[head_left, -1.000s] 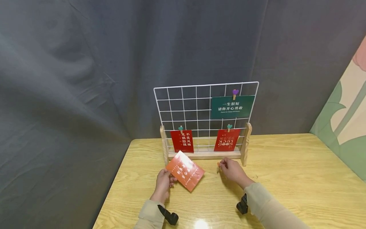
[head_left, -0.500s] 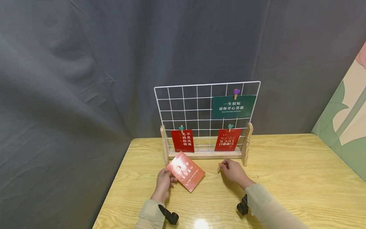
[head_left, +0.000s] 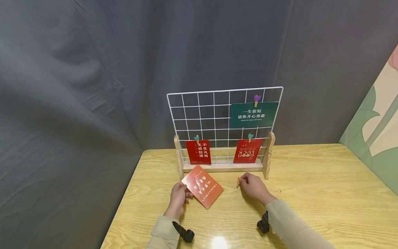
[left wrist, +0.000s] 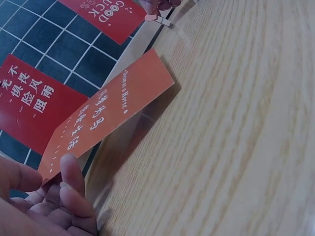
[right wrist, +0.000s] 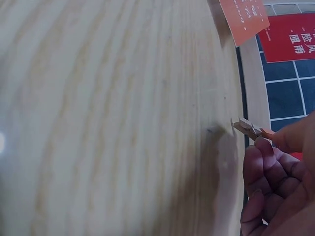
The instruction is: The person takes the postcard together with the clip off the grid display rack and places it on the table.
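Note:
My left hand (head_left: 178, 200) pinches an orange card (head_left: 203, 186) by its left corner, between thumb and fingers. The card is held slanted above the table, its white lettering facing up, as the left wrist view also shows. Over to the right, my right hand (head_left: 254, 186) pinches a small wooden clothespin (right wrist: 248, 129) with an orange top, its wooden end pointing away from the fingers. Behind both hands stands a white wire grid (head_left: 206, 119) in a wooden base. The clothespin and the card are apart.
Clipped on the grid are a green card (head_left: 254, 117) at upper right, a red card (head_left: 199, 155) at lower left and a red "GOOD LUCK" card (head_left: 247, 147) at lower right. A wooden table (head_left: 311, 193) lies beneath; a grey curtain (head_left: 124, 69) hangs behind.
The orange card has tilted slightly in my left hand, so the glare on it has faded and its lettering shows better. My right hand and the clothespin stay almost in place.

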Action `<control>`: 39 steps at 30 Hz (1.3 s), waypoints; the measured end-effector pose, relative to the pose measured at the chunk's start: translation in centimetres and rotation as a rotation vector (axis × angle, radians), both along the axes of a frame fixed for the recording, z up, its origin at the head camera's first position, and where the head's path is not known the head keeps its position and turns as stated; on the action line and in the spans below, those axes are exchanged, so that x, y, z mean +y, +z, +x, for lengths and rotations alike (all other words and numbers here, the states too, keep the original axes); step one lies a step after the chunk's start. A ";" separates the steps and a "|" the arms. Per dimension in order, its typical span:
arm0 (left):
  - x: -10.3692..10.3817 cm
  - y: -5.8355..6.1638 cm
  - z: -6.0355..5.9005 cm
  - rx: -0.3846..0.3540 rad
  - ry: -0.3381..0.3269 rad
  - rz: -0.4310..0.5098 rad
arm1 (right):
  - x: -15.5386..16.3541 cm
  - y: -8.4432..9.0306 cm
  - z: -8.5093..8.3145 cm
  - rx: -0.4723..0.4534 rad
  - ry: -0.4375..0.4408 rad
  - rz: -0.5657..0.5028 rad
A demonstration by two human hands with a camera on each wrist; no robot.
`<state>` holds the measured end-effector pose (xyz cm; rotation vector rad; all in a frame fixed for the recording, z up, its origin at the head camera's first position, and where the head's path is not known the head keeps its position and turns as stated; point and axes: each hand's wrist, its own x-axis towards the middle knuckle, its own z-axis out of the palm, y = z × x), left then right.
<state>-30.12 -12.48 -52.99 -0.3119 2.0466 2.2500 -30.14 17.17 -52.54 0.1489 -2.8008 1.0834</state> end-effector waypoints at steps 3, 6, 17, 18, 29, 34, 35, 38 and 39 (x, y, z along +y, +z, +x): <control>-0.1 -0.1 0.1 -0.001 -0.005 -0.008 | 0.0 -0.1 0.1 -0.013 -0.012 0.009; -0.1 -0.1 0.1 -0.002 -0.010 -0.007 | 0.0 -0.2 0.2 -0.007 -0.015 0.002; -0.4 0.0 0.2 -0.017 -0.026 -0.034 | 0.2 -0.3 0.1 -0.055 -0.033 -0.007; -0.4 0.0 0.2 -0.019 -0.026 -0.037 | 0.2 -0.3 0.1 -0.060 -0.034 -0.006; -0.3 0.6 0.3 -0.046 -0.051 -0.067 | 0.8 -0.4 0.0 -0.094 -0.032 0.054; -0.6 0.7 0.3 -0.056 -0.077 -0.137 | 0.8 -0.1 0.1 -0.108 -0.020 0.056; -0.7 0.7 0.4 -0.056 -0.082 -0.149 | 0.8 0.0 0.1 -0.111 -0.019 0.056; -1.0 0.5 0.4 -0.063 -0.106 -0.179 | 0.8 -0.1 0.2 -0.123 -0.020 0.055; -1.2 0.5 0.5 -0.064 -0.114 -0.185 | 0.7 -0.1 0.2 -0.126 -0.018 0.052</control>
